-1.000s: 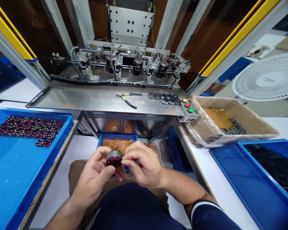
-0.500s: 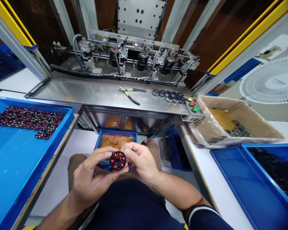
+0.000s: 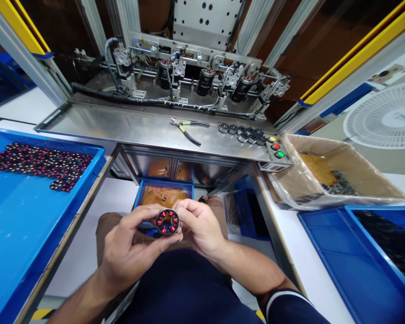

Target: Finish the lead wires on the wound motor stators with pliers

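A ring-shaped motor stator (image 3: 174, 222), black with red copper windings around an open centre, is held up in front of my body. My left hand (image 3: 131, 238) is closed on it, with fingers over its top left and the thumb under its lower edge. Against its right side, my right hand (image 3: 200, 227) is closed in a pinch of thumb and forefinger. What lies between those fingertips is too small to make out. Below and beyond the hands is a blue bin (image 3: 139, 194) with a brown lining and small scraps in it.
To the left, a blue tray (image 3: 23, 225) holds many stators. Cutting pliers (image 3: 189, 131) and black rings (image 3: 246, 133) lie on the metal ledge (image 3: 121, 123) before the winding machine (image 3: 205, 81). A lined box (image 3: 293, 175), blue bins (image 3: 337, 252) and a fan (image 3: 388, 114) are on the right.
The view has shifted slightly, so the machine and ledge sit a little further right. Both hands keep nearly the same hold around the stator.
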### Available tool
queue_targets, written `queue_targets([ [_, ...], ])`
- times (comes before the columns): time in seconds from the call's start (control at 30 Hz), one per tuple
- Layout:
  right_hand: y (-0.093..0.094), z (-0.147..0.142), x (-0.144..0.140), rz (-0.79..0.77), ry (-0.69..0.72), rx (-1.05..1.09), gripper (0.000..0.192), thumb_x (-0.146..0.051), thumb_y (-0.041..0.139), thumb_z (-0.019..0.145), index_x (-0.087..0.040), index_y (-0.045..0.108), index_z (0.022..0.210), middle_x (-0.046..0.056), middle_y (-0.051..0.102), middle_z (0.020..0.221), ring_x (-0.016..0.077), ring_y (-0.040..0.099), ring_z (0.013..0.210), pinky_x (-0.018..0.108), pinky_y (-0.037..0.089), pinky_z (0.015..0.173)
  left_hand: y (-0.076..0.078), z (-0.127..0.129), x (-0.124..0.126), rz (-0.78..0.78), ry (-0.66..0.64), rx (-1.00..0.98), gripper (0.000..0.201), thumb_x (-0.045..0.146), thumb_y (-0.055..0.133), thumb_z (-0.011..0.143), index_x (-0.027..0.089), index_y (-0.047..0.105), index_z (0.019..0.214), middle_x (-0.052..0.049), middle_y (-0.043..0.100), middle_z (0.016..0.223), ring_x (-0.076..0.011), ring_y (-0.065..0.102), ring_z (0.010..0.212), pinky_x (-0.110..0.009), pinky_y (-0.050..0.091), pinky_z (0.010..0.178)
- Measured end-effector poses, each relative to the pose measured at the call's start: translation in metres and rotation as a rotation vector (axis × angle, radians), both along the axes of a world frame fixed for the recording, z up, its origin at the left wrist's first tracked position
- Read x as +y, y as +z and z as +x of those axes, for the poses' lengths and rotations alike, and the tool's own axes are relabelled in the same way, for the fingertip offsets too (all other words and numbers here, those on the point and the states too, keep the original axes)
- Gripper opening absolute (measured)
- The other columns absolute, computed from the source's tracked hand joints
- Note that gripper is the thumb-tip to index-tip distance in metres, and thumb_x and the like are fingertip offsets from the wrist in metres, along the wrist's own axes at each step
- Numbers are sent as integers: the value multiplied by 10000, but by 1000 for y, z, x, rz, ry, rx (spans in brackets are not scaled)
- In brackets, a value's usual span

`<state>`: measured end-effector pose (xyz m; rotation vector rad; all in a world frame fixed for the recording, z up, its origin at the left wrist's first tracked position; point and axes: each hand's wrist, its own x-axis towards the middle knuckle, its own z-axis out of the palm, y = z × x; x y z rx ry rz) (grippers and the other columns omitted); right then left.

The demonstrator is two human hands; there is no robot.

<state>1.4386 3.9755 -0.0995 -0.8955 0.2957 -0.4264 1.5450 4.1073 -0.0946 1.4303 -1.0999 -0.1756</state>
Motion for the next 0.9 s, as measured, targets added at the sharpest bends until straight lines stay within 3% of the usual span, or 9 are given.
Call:
queue_targets([
  [0.17,0,0,-1,-34,-21,-47,282,-377,746,824,-152,607,723,-30,593,585,76,520,481,187,442,460,6,0,-2,10,-90,11,689,28,796,689,340,556,1254,-16,698,1123,-200,685,1014,-319,569,889],
  [0.43,4,-2,-2,-143,-57,-87,261,-348,691,877,-151,587,740,-36,564,609,60,503,460,181,432,445,3,-4,1,14,-90,-28,741,-30,747,691,346,523,1290,-33,646,1205,-214,632,1121,-339,542,947],
  [0.53,12,-3,-5,-399,-174,-125,218,-286,654,900,-151,587,742,-15,560,681,70,535,509,197,469,478,4,-5,3,27,-101,7,740,-45,738,680,350,534,1272,-43,641,1218,-235,620,1146,-353,554,926],
  [0.67,27,-8,-15,-951,-347,-246,114,-169,595,914,-158,615,803,34,610,728,122,597,652,248,530,596,13,-7,1,-45,-139,156,728,-26,797,641,353,565,1218,-9,679,1129,-187,653,1064,-307,553,934],
  [0.8,35,-14,-26,-1340,-392,-395,36,-162,584,927,-153,618,918,68,648,760,144,639,702,245,561,633,21,-5,-7,-51,-262,610,669,359,899,605,292,609,1205,-45,687,1134,-216,665,1066,-307,551,942],
  [0.9,35,-16,-33,-1487,-418,-509,79,-141,548,929,-126,616,965,87,644,752,167,650,724,257,582,649,22,-2,-14,192,-541,997,476,592,654,812,182,694,1052,-91,726,915,-192,715,815,-252,586,698],
])
